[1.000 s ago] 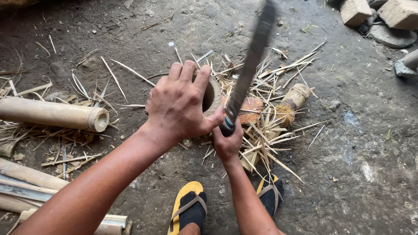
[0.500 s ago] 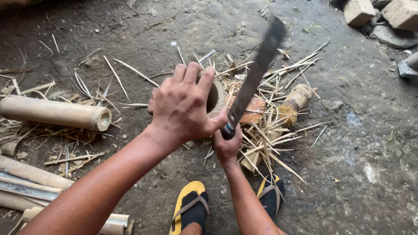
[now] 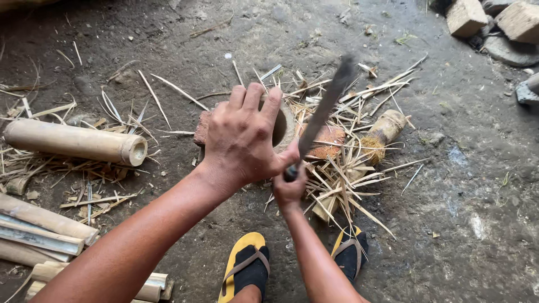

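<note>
On the dirt floor, an upright bamboo section (image 3: 283, 126) is gripped at its open top by the left hand (image 3: 242, 140), whose fingers are curled over the rim. A machete (image 3: 321, 115) is held by its handle in the closed right hand (image 3: 289, 188), the blade raised and tilted up and away, just right of the bamboo section. Split bamboo strips (image 3: 348, 168) are scattered around the base. A whole bamboo tube (image 3: 73, 141) is seen lying well to the left, with cut bamboo pieces (image 3: 39, 235) nearer the lower left. Two feet in yellow sandals (image 3: 247, 264) are planted below the hands.
</note>
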